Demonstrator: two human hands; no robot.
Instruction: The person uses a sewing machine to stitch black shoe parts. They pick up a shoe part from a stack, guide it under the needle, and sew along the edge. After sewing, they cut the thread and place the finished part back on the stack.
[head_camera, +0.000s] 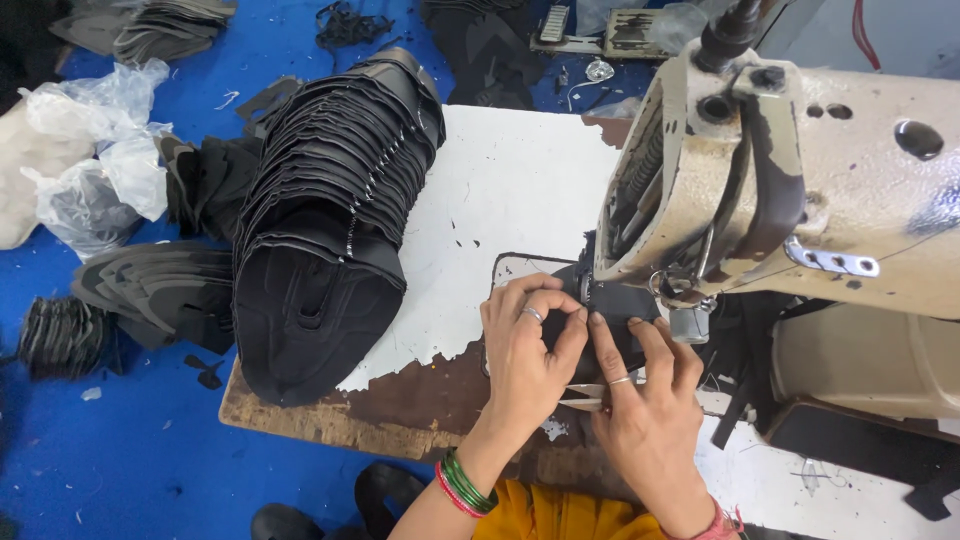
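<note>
Head view: left hand and right hand pinch, fingertips closed, the black fabric piece beside the sewing machine; it looks thin, limp and light, best held at its edges.

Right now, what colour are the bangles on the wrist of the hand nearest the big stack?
Green and red bangles on the left hand, seen best in the head view.

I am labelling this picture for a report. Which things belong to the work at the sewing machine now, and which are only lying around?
In use:
left hand
right hand
black piece under both hands
sewing machine
small scissors

Lying about:
stack of black pieces
plastic bags
smaller stacks
scraps
</note>
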